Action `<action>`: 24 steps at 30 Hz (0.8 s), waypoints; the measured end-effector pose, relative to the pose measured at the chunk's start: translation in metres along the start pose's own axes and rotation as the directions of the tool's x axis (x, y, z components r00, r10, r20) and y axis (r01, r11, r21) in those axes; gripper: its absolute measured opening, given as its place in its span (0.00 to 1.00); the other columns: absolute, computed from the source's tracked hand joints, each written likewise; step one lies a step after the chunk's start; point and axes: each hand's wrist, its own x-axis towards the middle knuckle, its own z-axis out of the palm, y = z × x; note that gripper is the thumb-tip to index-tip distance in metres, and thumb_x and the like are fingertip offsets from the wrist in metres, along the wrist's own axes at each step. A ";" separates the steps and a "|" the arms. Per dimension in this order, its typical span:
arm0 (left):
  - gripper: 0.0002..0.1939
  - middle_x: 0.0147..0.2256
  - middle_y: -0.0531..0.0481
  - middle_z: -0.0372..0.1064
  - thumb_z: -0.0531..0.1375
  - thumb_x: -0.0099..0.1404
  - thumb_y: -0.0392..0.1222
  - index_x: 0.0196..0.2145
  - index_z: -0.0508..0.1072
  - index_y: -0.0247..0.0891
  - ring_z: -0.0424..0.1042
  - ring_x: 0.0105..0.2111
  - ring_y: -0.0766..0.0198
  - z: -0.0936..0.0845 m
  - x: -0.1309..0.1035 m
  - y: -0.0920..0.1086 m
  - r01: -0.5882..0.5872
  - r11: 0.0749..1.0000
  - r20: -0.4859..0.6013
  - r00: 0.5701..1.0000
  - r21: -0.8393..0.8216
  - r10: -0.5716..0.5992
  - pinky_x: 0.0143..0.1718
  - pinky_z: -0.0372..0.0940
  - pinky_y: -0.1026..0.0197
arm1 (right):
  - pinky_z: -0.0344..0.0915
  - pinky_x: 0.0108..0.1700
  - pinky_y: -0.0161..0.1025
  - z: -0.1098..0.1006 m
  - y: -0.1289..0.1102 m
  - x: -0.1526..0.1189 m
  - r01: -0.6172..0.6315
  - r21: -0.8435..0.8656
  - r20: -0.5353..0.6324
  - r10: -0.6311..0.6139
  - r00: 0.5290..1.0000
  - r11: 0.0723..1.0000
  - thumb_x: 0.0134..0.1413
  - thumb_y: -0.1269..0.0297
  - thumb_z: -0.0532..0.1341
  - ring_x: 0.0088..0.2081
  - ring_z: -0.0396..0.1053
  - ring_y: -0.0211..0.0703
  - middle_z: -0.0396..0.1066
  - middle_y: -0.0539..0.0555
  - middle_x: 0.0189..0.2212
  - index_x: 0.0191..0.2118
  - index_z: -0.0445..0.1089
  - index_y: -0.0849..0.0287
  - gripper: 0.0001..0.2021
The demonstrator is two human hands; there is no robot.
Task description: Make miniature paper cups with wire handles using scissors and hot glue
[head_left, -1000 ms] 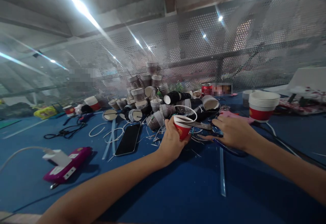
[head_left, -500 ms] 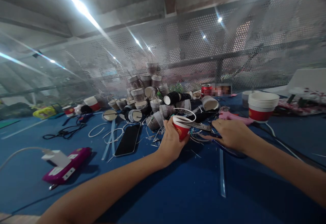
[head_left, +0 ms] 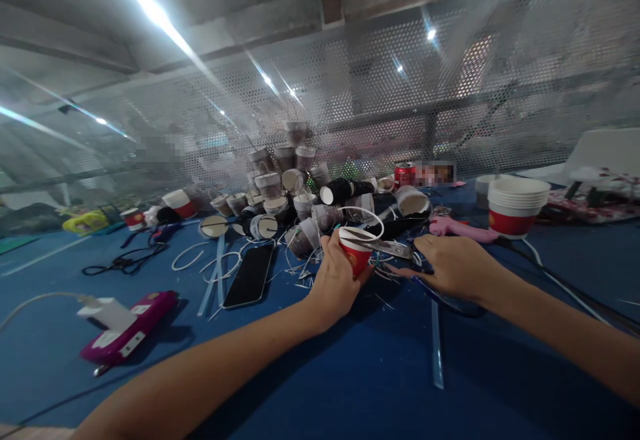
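My left hand (head_left: 336,280) is wrapped round a red and white paper cup (head_left: 356,257), its mouth tilted up. A thin white cord (head_left: 377,217) loops above the cup's rim. In my right hand (head_left: 447,265) is a pair of scissors (head_left: 393,248), fingers closed round the handles. The metal blades reach over the cup's mouth; whether they touch the cord or the rim I cannot tell. White cord scraps (head_left: 305,273) lie on the blue table just left of and behind the cup.
Covered cups (head_left: 267,185) are piled behind my hands. A black phone (head_left: 250,277) and purple power strip (head_left: 133,330) lie left. To the right are a pink glue gun (head_left: 463,228), stacked paper cups (head_left: 517,203) and a red can (head_left: 405,175). A clear glue stick (head_left: 437,347) lies in front.
The scissor blades look more closed over the cup's mouth than before. Both hands stay in almost the same place, and the view has shifted very slightly.
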 end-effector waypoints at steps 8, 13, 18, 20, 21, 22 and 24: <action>0.35 0.49 0.32 0.50 0.58 0.58 0.44 0.55 0.44 0.28 0.58 0.53 0.43 -0.002 0.000 0.001 0.011 0.999 0.010 1.000 0.042 -0.011 0.51 0.59 0.42 | 0.53 0.23 0.36 -0.001 0.001 0.001 0.000 0.046 0.029 -0.001 1.000 0.999 0.57 0.44 0.42 0.28 0.70 0.46 0.73 0.61 0.28 0.31 0.68 0.64 0.28; 0.35 0.48 0.32 0.50 0.58 0.58 0.43 0.55 0.44 0.27 0.59 0.52 0.44 -0.005 0.000 0.002 0.020 0.999 0.024 0.999 0.041 -0.021 0.50 0.60 0.43 | 0.54 0.22 0.36 -0.003 0.001 0.001 0.013 0.059 0.029 -0.015 0.999 0.998 0.57 0.43 0.42 0.28 0.70 0.47 0.73 0.61 0.29 0.31 0.68 0.64 0.29; 0.37 0.49 0.32 0.49 0.59 0.57 0.45 0.56 0.44 0.27 0.58 0.52 0.44 -0.006 0.002 0.002 0.059 0.998 0.021 0.998 -0.022 -0.059 0.51 0.58 0.43 | 0.52 0.22 0.37 -0.002 0.001 0.002 0.009 0.038 -0.005 -0.009 1.000 0.999 0.56 0.43 0.42 0.25 0.70 0.45 0.73 0.60 0.26 0.30 0.68 0.63 0.29; 0.41 0.52 0.32 0.48 0.61 0.55 0.47 0.57 0.44 0.29 0.56 0.54 0.44 -0.008 0.004 0.002 0.094 0.992 0.034 0.995 -0.087 -0.092 0.53 0.56 0.42 | 0.54 0.24 0.37 -0.001 0.006 0.003 -0.011 0.046 -0.010 0.011 1.000 0.999 0.56 0.43 0.43 0.27 0.70 0.46 0.73 0.60 0.26 0.29 0.68 0.63 0.28; 0.43 0.53 0.32 0.47 0.62 0.53 0.48 0.58 0.43 0.30 0.54 0.55 0.44 -0.009 0.006 0.002 0.118 0.984 0.044 0.993 -0.131 -0.113 0.54 0.54 0.42 | 0.55 0.24 0.37 0.000 0.009 0.003 -0.016 0.053 -0.009 0.016 1.000 0.998 0.56 0.43 0.43 0.27 0.70 0.47 0.73 0.60 0.26 0.28 0.67 0.62 0.28; 0.44 0.54 0.33 0.48 0.62 0.52 0.49 0.58 0.43 0.31 0.54 0.56 0.45 -0.010 0.007 0.001 0.145 0.972 0.061 0.989 -0.187 -0.136 0.55 0.54 0.42 | 0.55 0.25 0.38 0.001 0.012 0.004 -0.017 0.056 -0.010 0.018 1.000 0.998 0.56 0.43 0.43 0.28 0.70 0.47 0.73 0.59 0.26 0.28 0.67 0.62 0.28; 0.43 0.53 0.35 0.53 0.62 0.52 0.49 0.58 0.45 0.33 0.59 0.53 0.49 -0.010 0.011 -0.002 0.208 0.920 0.131 0.976 -0.331 -0.174 0.53 0.57 0.46 | 0.56 0.26 0.38 0.002 0.019 0.004 0.002 0.053 -0.014 -0.001 1.000 0.999 0.56 0.43 0.44 0.27 0.70 0.46 0.72 0.59 0.25 0.27 0.66 0.61 0.27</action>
